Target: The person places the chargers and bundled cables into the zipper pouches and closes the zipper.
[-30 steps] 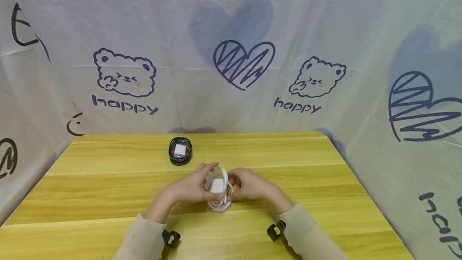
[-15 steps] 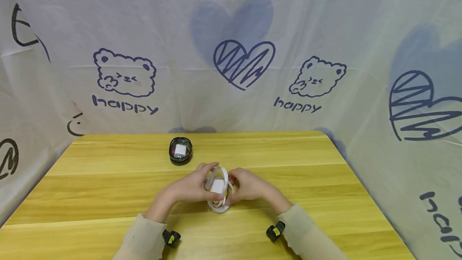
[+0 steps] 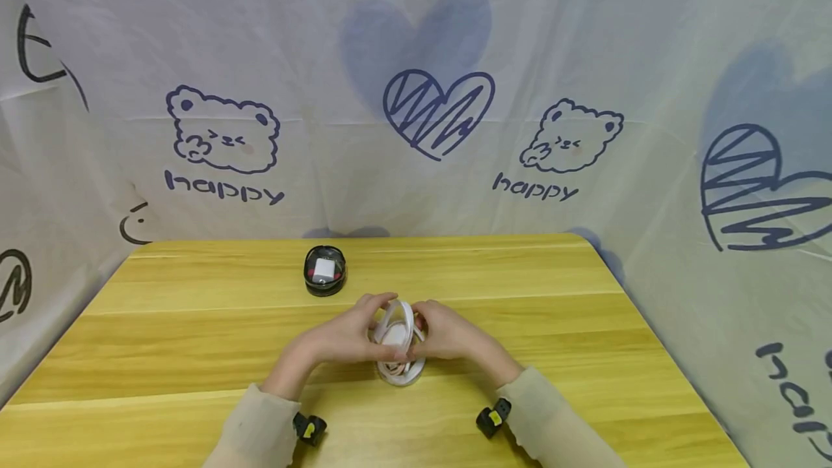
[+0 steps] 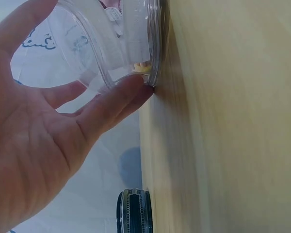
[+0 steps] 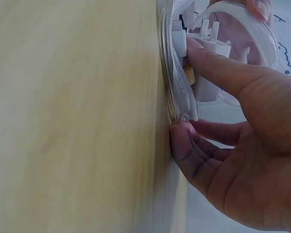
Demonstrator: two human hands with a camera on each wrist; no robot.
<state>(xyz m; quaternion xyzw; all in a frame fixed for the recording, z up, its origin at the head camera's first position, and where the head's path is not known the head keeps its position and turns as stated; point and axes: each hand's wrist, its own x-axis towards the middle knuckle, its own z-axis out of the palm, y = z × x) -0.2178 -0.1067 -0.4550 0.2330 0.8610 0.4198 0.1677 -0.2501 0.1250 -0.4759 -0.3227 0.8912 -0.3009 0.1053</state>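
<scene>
"Toward the back left of the table [image 3: 195, 352], what've you got on cam?"

"Black case [image 3: 325, 289], w/ a white block [image 3: 323, 270] showing inside. Neither hand touches it. Low risk, I'd say, unless a forearm swings wide & knocks it."

"OK, moving right?"

"L hand [image 3: 344, 332]. Gripping the clear case [image 3: 401, 381], fingers curled round the lid [image 3: 408, 327], which stands tilted up. My worry: that hold's mostly at the rim. If the tips slip on smooth plastic, lid could flop down b/c I think that hand's the main prop."

"Middle?"

"Charger [image 5: 211, 48], inside the clear case, between the hands, prongs [image 5: 214, 31] toward L. Pale cable bunched near it, can't sort the loops. Base looks to be on the table. If it tips, charger could slide out, & if lid drops, prongs or cable might jam in the gap."

"And far right?"

"R hand [image 3: 451, 331], gripping the same case. Thumb's inside, against or just beside a white plug [image 5: 179, 43], can't say which. Fingertips bent at the ribbed edge [image 5: 190, 92], poss. a zip. Thumb's in the lid's path, so a quick drop could nip it. If it shoves the plug, cable may spring over the rim. & w/ any loop caught in those ribs, I'd expect a snag."
</scene>
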